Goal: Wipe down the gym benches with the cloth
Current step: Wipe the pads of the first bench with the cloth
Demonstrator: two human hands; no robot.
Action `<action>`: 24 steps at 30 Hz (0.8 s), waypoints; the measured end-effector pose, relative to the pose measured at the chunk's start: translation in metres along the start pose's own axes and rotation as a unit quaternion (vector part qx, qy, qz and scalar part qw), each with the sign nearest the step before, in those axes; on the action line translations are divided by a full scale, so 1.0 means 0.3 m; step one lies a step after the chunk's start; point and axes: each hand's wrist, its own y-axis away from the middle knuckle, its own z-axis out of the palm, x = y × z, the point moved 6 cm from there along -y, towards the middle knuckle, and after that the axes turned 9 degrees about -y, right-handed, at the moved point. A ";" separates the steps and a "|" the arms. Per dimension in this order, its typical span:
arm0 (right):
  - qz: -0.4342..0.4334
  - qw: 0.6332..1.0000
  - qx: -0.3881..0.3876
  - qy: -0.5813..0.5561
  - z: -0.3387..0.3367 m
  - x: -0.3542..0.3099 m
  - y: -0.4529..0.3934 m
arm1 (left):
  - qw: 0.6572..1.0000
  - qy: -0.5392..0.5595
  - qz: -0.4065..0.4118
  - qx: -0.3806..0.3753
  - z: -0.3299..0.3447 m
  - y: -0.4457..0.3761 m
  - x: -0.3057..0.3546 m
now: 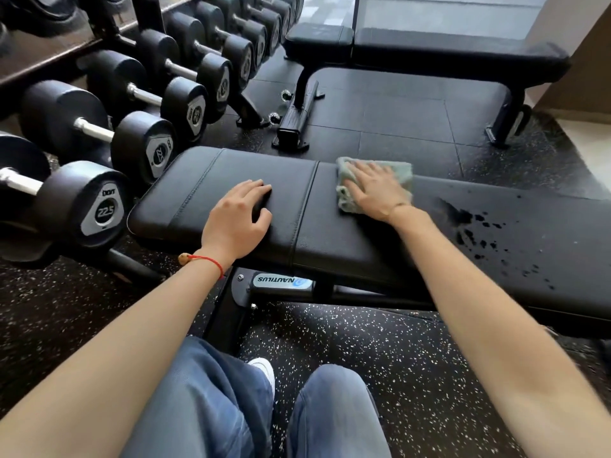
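Note:
A black padded gym bench (347, 239) runs across the middle of the head view. My right hand (373, 190) lies flat on a pale green cloth (405, 175), pressing it onto the pad just right of the seam. My left hand (239, 216) rests on the seat pad to the left of the seam, fingers slightly bent, holding nothing. Dark wet spots (486, 236) speckle the pad to the right of the cloth. A second black bench (429, 54) stands farther back.
A rack of black dumbbells (99, 206) lines the left side, close to the bench's end. The floor (363, 342) is dark speckled rubber. My knees in blue jeans (231, 401) are at the bottom, near the bench frame. A beige wall (588, 61) stands at the right.

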 end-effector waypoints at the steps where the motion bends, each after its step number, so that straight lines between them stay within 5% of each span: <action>1: -0.026 1.000 -0.010 -0.006 0.027 -0.065 0.000 | 1.000 0.001 0.001 -0.001 -0.001 0.001 -0.001; 6: -0.188 0.980 -0.061 -0.021 0.046 -0.156 0.364 | 1.000 0.000 0.004 -0.012 0.000 0.002 -0.006; 10: -0.146 0.988 -0.042 0.030 0.000 -0.054 0.465 | 1.000 -0.003 0.000 -0.008 0.001 0.000 0.002; 17: -0.204 0.974 0.016 0.102 0.124 -0.279 0.418 | 1.000 -0.006 0.003 -0.014 0.006 0.001 0.003; 20: -0.203 0.976 0.029 0.077 0.069 -0.178 0.488 | 1.000 -0.007 0.010 -0.022 0.014 0.003 -0.005; 24: -0.094 0.995 0.017 -0.029 -0.011 0.014 0.394 | 1.000 -0.005 -0.003 -0.017 0.016 0.006 -0.003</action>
